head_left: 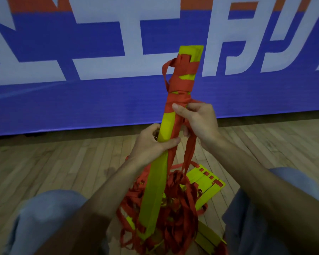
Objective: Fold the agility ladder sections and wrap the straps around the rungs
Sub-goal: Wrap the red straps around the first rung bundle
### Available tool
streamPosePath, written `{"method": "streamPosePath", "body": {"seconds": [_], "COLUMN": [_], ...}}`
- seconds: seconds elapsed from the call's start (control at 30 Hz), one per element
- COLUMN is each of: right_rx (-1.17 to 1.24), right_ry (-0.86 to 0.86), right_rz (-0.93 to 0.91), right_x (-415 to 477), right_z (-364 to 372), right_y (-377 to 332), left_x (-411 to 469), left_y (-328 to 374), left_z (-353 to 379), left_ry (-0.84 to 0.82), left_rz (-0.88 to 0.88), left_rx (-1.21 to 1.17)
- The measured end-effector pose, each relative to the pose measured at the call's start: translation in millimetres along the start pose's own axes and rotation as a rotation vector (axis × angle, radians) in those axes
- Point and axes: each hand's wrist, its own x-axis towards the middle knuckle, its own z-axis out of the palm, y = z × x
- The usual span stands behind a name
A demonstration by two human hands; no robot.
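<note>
Rungs, yellow and stacked flat into one bundle (156,181), stand nearly upright at the middle of the view, tilted slightly with the top to the right. Red strap is wound round the upper part of the bundle in a wrap (180,81) of several crossing turns, with bits of yellow showing between them and the top end left bare. One loop sticks out from the left side of the wrap.

The left hand (151,142) grips the bundle about halfway up, below the wrap; its fingers are curled round the far side and its thumb lies across the front. The right hand (201,120) is just right of the bundle at the wrap's lower edge. Its thumb presses on the lowest turns and its fingers are curled round a strap (190,150), which hangs from that hand down along the bundle's right side.

At the foot of the bundle lies a tangled pile (175,199) of red strap on the wooden floor (44,162). More yellow rungs (204,184) lie flat to the lower right of the bundle, partly under the pile. The person's knees (50,214), in blue cloth, are on either side of it. Behind the bundle stands a blue banner (99,98) with large white shapes.
</note>
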Motion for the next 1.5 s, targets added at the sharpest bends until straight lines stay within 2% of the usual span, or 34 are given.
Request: {"method": "streamPosePath", "body": {"seconds": [0.2,0.4,0.5,0.77,1.03,1.27,1.43,1.5], "right_rx": [0.199,0.363,0.407,0.383,-0.04,-0.14,-0.271,-0.288], "right_ry": [-0.091,-0.279,-0.308,-0.289,-0.298,-0.334,-0.15,-0.125], "right_rz": [-0.008,-0.075,-0.07,-0.077,-0.029,0.084,0.007,0.008], "right_x": [1,5,5,6,11,8,4,3], "right_z": [-13,-21,-27,-23,-20,-18,3,6], "right_y": [-8,-14,-13,-6,0,3,13,13], "left_x": [2,-1,-5,-6,-3,3,-1,-1], "left_y": [8,5,5,-3,-10,-12,-12,-13], "left_z": [-13,-17,-13,7,5,8,12,11], "left_ry": [-0.207,-0.573,-0.647,-0.489,-0.12,0.141,0.209,0.215], "left_rz": [-0.032,-0.108,-0.09,-0.097,-0.109,-0.13,-0.044,-0.042], "left_rx": [-0.219,-0.461,-0.486,-0.525,-0.251,-0.042,0.078,0.104]}}
